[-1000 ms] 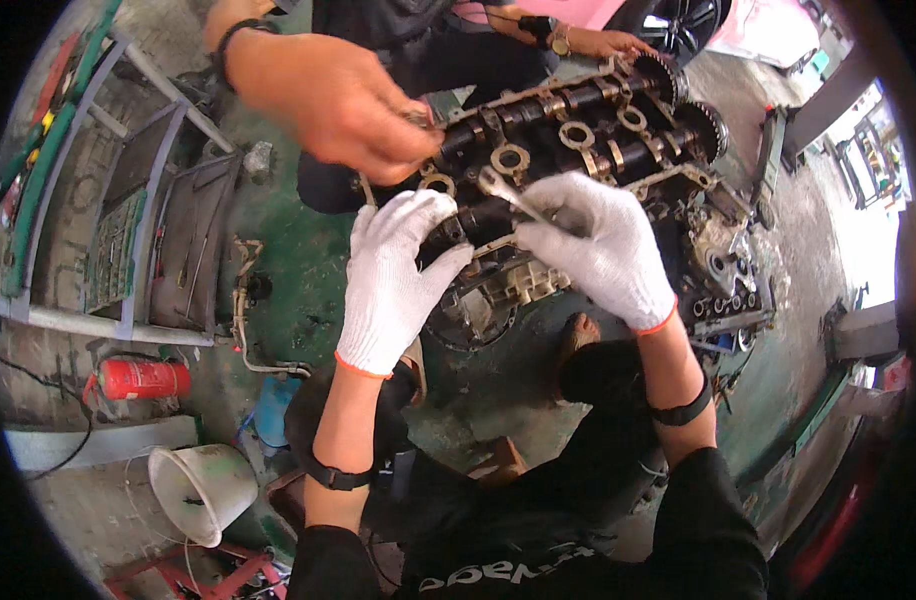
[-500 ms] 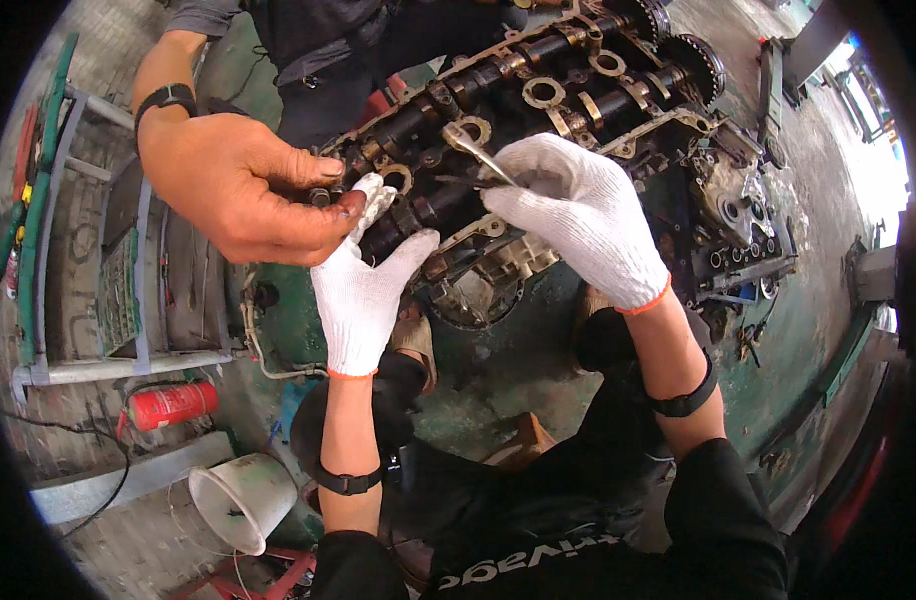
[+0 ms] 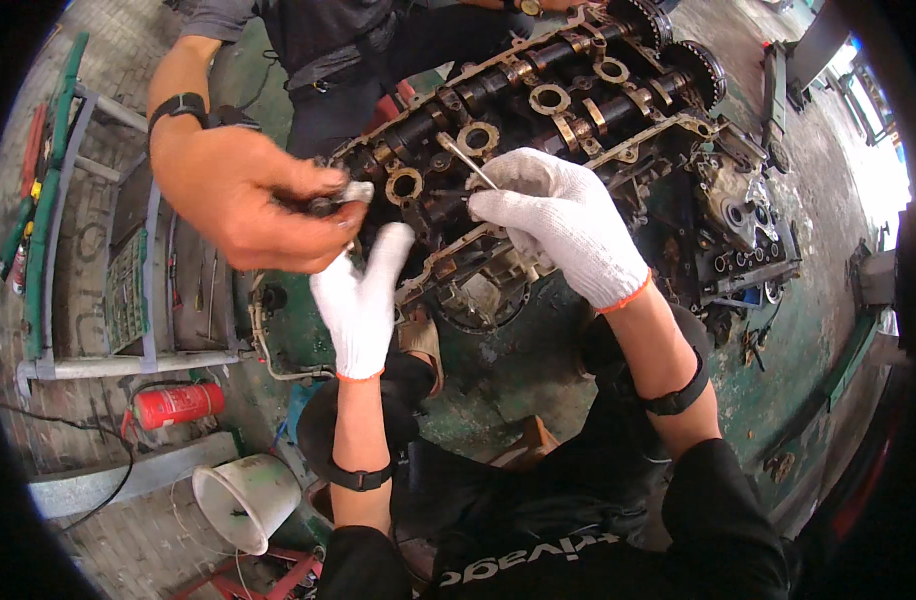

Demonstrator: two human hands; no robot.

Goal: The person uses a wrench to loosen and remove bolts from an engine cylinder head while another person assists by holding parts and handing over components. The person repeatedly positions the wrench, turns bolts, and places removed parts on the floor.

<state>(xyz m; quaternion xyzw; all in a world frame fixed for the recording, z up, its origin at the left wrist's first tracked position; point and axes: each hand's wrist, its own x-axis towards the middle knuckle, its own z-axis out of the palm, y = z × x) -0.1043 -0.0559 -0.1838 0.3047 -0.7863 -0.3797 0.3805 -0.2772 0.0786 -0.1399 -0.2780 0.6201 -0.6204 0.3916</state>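
Note:
My right hand [image 3: 558,215], in a white knit glove, pinches a slim metal rod [image 3: 469,162] with a broader pale end pointing up and left over the engine. A short dark piece juts from beside the same fingertips; its kind is unclear. My gloved left hand [image 3: 358,310] reaches up with its thumb apart from the fingers, which are largely covered by a co-worker's bare hand [image 3: 253,200]. That hand pinches a small dark part [image 3: 323,205], blurred, touching or close to my glove's fingertips. Beneath lies an oily cylinder head [image 3: 498,125] with camshafts and round openings.
The co-worker stands across the engine. More engine parts [image 3: 743,215] lie at the right. On the left are a metal rack [image 3: 143,366], a red fire extinguisher [image 3: 178,404] and a white bucket [image 3: 248,495]. My knees are close below the engine.
My left hand has shifted slightly lower, its thumb now pointing more upward and its fingers further behind the co-worker's hand. My right hand and rod have moved slightly left.

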